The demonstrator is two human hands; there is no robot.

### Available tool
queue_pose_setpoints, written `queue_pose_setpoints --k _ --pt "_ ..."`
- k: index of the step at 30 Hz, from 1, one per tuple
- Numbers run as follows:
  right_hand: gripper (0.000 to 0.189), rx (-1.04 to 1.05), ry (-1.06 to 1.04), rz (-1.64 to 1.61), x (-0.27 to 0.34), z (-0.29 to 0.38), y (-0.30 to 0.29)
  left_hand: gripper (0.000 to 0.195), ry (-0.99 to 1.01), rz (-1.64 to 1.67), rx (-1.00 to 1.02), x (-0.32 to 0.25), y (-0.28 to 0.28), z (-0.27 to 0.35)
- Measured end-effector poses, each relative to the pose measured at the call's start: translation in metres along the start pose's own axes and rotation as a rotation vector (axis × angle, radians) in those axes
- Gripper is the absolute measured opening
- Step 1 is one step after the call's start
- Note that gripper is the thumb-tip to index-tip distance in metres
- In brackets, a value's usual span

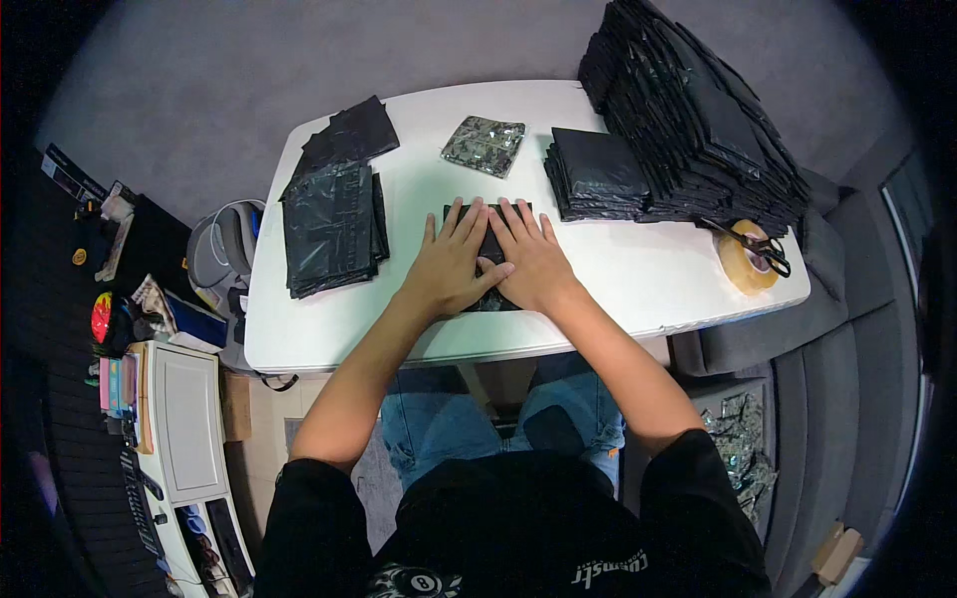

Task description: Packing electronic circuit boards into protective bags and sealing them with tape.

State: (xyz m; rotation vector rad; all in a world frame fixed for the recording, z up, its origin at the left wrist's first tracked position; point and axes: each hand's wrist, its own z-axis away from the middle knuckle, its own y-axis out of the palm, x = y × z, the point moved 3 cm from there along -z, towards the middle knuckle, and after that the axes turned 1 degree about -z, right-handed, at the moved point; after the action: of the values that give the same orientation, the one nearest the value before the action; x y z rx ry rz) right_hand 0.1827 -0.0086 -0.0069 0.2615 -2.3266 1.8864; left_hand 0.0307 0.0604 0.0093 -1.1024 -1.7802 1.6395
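Observation:
Both of my hands lie flat, side by side, on a black plastic package near the table's front edge. My left hand covers the package's left part, its thumb crossing over to the other hand. On the right part rests my right hand, fingers pointing away from me. Only a middle strip and the edges of the package show. Beyond the fingertips is a folded camouflage-patterned item in clear plastic. Flat black plastic mailer bags are piled to the left of my hands.
Black packages form a low stack, beside a tall leaning pile at the white table's right rear. Scissors lie on a tape roll near the right edge. A grey sofa and white cabinet flank the table.

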Motion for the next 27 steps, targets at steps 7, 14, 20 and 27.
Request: queue_pose_setpoints --k 7,14,20,27 --pt "0.086 -0.014 -0.029 -0.022 0.0 0.001 -0.001 0.107 0.002 0.005 0.002 -0.001 -0.002 0.011" --pt "0.096 0.041 0.017 -0.048 0.001 0.005 -0.012 0.096 0.058 0.011 0.105 -0.008 -0.015 0.038" --pt "0.102 0.071 -0.013 -0.025 0.003 0.012 -0.023 0.086 0.052 0.036 0.106 -0.013 -0.022 0.049" --pt "0.084 0.041 -0.163 -0.06 -0.006 0.082 -0.025 0.087 0.04 0.056 0.045 -0.017 -0.02 0.055"
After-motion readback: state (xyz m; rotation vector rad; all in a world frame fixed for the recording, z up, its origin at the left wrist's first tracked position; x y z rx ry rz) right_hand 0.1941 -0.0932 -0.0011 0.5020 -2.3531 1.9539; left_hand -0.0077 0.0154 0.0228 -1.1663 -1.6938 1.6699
